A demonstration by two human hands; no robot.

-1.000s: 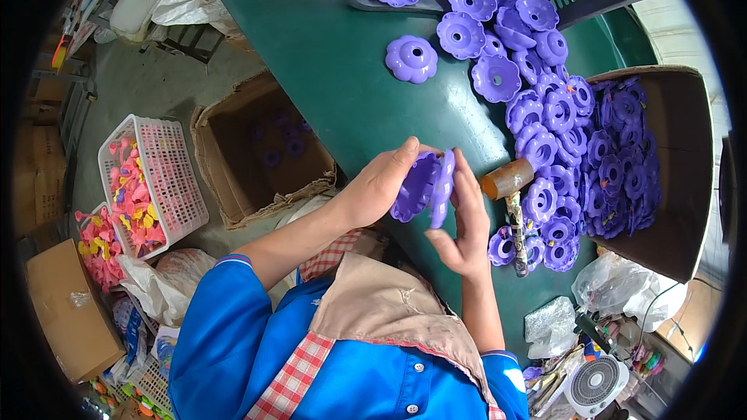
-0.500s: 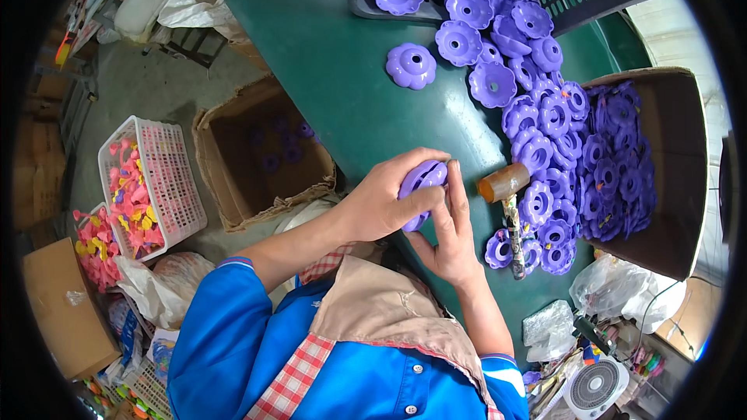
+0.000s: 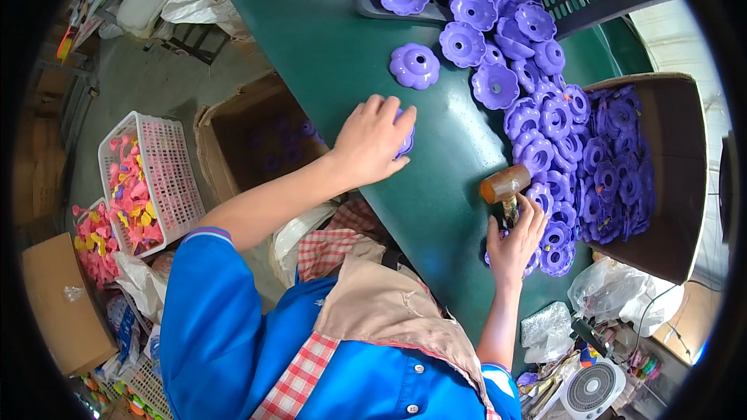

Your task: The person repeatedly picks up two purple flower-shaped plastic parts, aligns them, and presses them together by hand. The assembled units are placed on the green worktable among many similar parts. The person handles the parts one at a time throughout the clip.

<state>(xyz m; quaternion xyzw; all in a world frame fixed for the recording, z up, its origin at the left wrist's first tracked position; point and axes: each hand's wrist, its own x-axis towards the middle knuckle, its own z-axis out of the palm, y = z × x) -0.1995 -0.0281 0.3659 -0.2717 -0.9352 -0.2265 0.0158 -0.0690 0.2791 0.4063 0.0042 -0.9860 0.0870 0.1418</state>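
My left hand point(image 3: 372, 140) curls over a purple flower-shaped plastic piece point(image 3: 405, 134) at the table's near edge; most of the piece is hidden under the palm and fingers. Thumb and fingers press on its sides. Further right, my right hand point(image 3: 515, 243) is closed round the handle of a mallet point(image 3: 506, 183), thumb on one side and fingers on the other. The mallet's brown cylindrical head lies beside a heap of purple ring-shaped pieces point(image 3: 555, 118). A single purple flower-shaped cup point(image 3: 414, 66) rests face down beyond my left hand.
Purple cups spill from a black crate point(image 3: 366, 4) at the far side of the green table point(image 3: 327, 54). A cardboard box point(image 3: 677, 179) tipped on its side holds more rings. Left of the table stand an open carton point(image 3: 222, 124) and a white basket point(image 3: 167, 179) of pink and yellow parts.
My hands have parted. The left has moved away and slightly left with the purple piece, down toward the table; the right has let go of it and gone right to the mallet's handle.
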